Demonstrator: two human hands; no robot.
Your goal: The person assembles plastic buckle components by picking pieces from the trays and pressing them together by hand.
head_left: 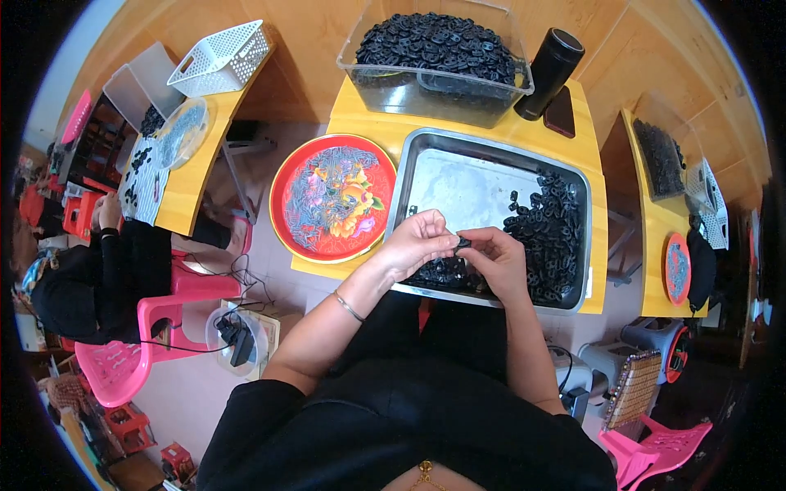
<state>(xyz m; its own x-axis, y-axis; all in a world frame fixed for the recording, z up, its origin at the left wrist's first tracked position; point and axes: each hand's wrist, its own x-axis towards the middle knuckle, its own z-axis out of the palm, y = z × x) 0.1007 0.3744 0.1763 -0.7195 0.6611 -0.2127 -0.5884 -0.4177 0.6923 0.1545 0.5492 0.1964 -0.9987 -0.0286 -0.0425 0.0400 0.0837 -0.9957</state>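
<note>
My left hand [417, 245] and my right hand [498, 260] meet over the near part of a metal tray [587, 245]. Both are closed, pinching a small black plastic part [463, 243] between the fingertips; its details are mostly hidden. In the tray, a heap of similar black parts [557, 237] fills the right side, and a smaller pile [442, 272] lies below my hands. Left of the tray is a round red plate [282, 168] with a floral pattern, strewn with many thin, silvery metal pieces [315, 188].
A clear plastic bin [393, 100] heaped with black parts stands at the back, beside a black flask [553, 72] and a dark phone [560, 112]. At the left table [196, 176] sits another person in black [98, 286]. Another yellow table [647, 245] is at the right.
</note>
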